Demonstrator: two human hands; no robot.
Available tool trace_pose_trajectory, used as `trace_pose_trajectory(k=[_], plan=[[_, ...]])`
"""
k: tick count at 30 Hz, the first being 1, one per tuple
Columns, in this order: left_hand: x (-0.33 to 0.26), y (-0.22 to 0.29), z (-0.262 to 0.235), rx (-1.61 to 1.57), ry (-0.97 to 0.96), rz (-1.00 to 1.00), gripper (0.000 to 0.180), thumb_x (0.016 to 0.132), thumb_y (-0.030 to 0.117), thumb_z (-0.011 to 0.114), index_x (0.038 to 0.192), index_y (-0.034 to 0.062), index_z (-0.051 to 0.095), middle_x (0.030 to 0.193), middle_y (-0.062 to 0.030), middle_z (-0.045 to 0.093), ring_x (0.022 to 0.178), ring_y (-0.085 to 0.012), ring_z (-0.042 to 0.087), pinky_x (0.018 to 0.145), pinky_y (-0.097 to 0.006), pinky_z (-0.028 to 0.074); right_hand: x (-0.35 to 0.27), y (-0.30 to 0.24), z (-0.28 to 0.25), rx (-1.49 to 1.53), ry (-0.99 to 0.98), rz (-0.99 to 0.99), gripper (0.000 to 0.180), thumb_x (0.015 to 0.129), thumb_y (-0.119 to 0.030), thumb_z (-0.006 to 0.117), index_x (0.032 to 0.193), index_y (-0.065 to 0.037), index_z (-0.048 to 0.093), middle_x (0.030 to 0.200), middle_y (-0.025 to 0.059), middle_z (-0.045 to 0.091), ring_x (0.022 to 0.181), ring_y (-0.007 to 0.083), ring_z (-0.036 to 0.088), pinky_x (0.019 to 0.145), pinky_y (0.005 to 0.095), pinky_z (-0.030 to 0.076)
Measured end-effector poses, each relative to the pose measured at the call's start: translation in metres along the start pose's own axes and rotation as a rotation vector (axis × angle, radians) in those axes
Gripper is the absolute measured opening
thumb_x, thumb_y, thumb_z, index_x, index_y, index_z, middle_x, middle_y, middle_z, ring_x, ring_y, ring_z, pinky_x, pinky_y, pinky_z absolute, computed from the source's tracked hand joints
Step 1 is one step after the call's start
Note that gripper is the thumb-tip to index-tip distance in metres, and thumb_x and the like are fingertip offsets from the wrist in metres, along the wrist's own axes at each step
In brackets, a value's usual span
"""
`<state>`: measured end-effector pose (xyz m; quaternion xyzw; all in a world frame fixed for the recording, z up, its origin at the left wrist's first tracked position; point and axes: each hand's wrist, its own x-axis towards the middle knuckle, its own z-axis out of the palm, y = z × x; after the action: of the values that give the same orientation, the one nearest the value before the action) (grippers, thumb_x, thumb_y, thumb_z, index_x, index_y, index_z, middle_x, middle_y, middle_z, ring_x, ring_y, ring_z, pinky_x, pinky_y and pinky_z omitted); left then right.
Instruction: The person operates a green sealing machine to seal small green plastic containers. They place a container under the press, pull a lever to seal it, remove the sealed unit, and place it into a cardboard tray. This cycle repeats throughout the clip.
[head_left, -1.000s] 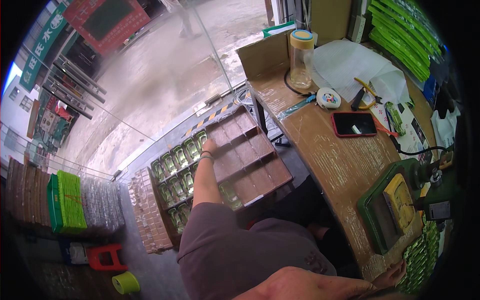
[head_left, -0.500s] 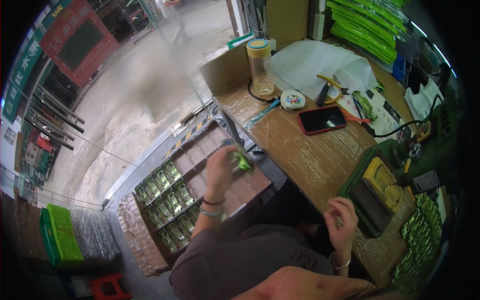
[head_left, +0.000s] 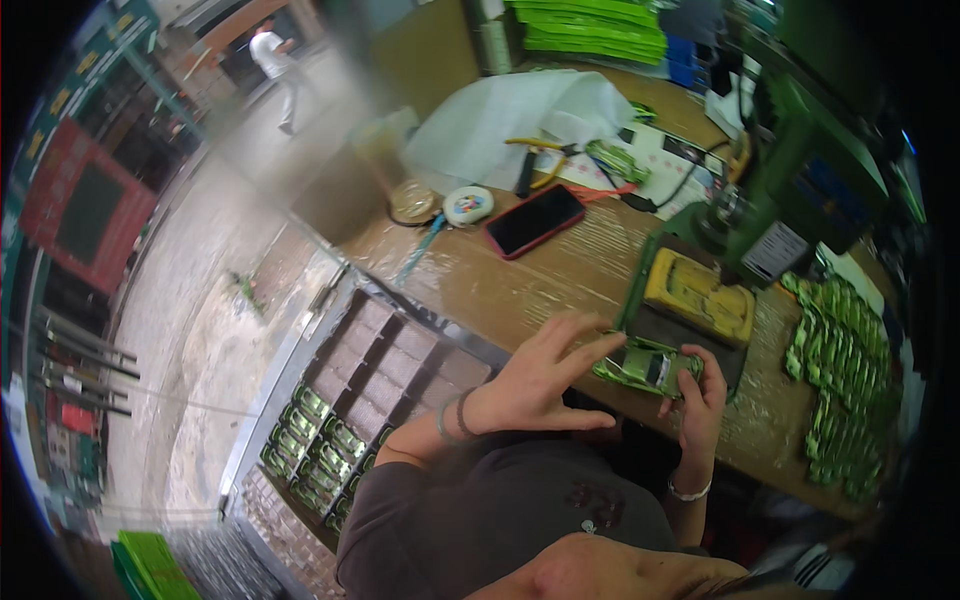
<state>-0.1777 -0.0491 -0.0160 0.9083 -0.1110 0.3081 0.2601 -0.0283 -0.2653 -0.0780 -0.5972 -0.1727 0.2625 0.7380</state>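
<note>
Small green packaged part [head_left: 648,366] sits between both hands at the near edge of the wooden bench [head_left: 560,285], long axis running roughly 10-to-4 o'clock. Right hand [head_left: 700,395] grips its 4 o'clock end, fingers curled around it. Left hand [head_left: 535,385] has fingers splayed, fingertips [head_left: 610,342] touching the 10 o'clock end, not closed. Yellow-topped press fixture [head_left: 700,300] lies just beyond, at 1 o'clock of the part.

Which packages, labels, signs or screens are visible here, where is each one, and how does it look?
Small green package: held between left hand and right hand, glossy, flat.
Green packages pile: right end of the wooden bench, overlapping.
Tray of green packages: below the bench, in rows.
Phone: on the bench, red case, dark screen.
White label: on the green machine, rectangular.
Red sign: far left, dark panel.
</note>
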Motion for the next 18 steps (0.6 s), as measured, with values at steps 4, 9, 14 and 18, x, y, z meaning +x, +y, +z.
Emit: trace_pose_trajectory(k=[4, 9, 14, 18], plan=[[0.019, -0.021, 0.035, -0.067, -0.274, -0.121, 0.082, 0.075, 0.036, 0.081, 0.140, 0.0004, 0.046, 0.126, -0.0211, 0.053, 0.112, -0.0392, 0.056, 0.096, -0.044, 0.047, -0.003, -0.006, 0.000, 0.106, -0.042, 0.009, 0.030, 0.099, -0.005, 0.053, 0.129, -0.002, 0.052, 0.095, 0.0082, 0.064, 0.063, 0.0132, 0.062, 0.053, 0.0253, 0.053], [0.051, -0.036, 0.023, 0.023, -0.335, -0.068, 0.070, 0.075, 0.032, 0.081, 0.130, -0.0006, 0.053, 0.118, -0.0188, 0.056, 0.106, -0.0387, 0.059, 0.088, -0.044, 0.050, -0.012, -0.011, -0.018, 0.081, -0.002, -0.080, 0.034, 0.100, -0.008, 0.053, 0.133, -0.002, 0.050, 0.104, 0.0096, 0.065, 0.069, 0.0131, 0.064, 0.059, 0.0246, 0.054], [0.095, -0.076, 0.014, 0.222, -0.220, 0.009, 0.062, 0.073, 0.029, 0.083, 0.121, -0.0013, 0.058, 0.113, -0.0168, 0.059, 0.104, -0.0360, 0.059, 0.086, -0.043, 0.051, -0.006, -0.013, -0.058, -0.144, 0.229, -0.287, 0.024, 0.100, -0.012, 0.058, 0.121, -0.001, 0.060, 0.106, 0.0067, 0.067, 0.077, 0.0089, 0.062, 0.064, 0.0216, 0.049], [0.126, -0.093, 0.039, 0.196, -0.257, 0.091, 0.061, 0.071, 0.029, 0.083, 0.119, -0.0015, 0.060, 0.112, -0.0159, 0.059, 0.106, -0.0346, 0.058, 0.088, -0.042, 0.050, 0.019, -0.039, -0.069, -0.527, 0.428, -0.427, 0.015, 0.095, -0.014, 0.064, 0.105, -0.003, 0.067, 0.095, 0.0073, 0.067, 0.081, 0.0133, 0.061, 0.067, 0.0240, 0.049]])
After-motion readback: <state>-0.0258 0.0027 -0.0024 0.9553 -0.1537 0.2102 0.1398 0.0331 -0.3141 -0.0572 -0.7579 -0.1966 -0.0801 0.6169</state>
